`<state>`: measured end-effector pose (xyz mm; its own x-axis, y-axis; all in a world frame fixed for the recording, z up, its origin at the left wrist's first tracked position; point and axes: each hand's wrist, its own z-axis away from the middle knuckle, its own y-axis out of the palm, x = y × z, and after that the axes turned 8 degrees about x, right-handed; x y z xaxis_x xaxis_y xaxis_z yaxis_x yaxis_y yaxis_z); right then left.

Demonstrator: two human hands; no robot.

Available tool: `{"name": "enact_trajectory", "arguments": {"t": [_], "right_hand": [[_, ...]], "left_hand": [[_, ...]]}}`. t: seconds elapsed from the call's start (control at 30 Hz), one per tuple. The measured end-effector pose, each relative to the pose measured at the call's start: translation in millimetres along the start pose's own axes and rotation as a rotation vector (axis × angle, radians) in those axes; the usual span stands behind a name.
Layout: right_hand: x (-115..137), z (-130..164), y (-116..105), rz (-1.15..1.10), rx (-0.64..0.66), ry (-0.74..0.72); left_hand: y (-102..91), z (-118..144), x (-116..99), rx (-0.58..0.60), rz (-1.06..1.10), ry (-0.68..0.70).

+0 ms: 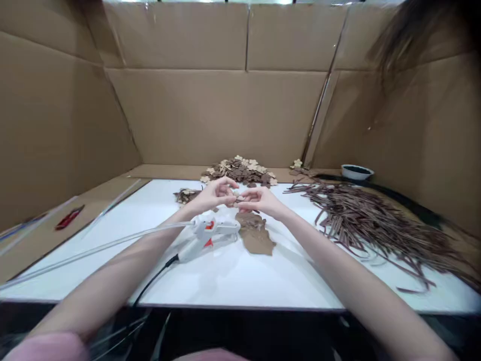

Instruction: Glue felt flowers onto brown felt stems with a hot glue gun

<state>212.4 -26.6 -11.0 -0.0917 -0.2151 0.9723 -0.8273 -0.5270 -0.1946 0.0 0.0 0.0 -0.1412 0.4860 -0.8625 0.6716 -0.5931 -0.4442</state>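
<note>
A bowl (356, 172) (dark inside) and a red tool (69, 217) sit apart.

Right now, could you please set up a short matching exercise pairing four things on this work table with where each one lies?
Things:
1. glue gun
2. bundle of brown strips
3. pile of flower-shaped cutouts
4. small bowl

Places:
A. far right, by the cardboard wall
B. spread over the right side of the white table
C. just below the left hand and right hand
D. at the far edge, behind the hands

Pairs: 1-C, 2-B, 3-D, 4-A
</note>
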Motion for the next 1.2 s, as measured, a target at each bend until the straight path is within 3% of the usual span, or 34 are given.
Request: {"name": "enact_trajectory", "arguments": {"t": [0.4, 0.83, 1.2], "right_hand": [[1.8, -1.0, -11.3, 0.043, 0.017, 0.023], [-0.1, 3.8, -26.9, 0.057, 0.158, 0.072], [-4.5, 2.4, -31.6, 0.059, 0.155, 0.102]], "left_hand": [[1.6, 0.0, 2.1, -0.024, 0.065, 0.005], [1.4, -1.0, 1.7, -0.047, 0.114, -0.023], [1.4, -0.3, 1.8, -0.050, 0.099, -0.036]]}}
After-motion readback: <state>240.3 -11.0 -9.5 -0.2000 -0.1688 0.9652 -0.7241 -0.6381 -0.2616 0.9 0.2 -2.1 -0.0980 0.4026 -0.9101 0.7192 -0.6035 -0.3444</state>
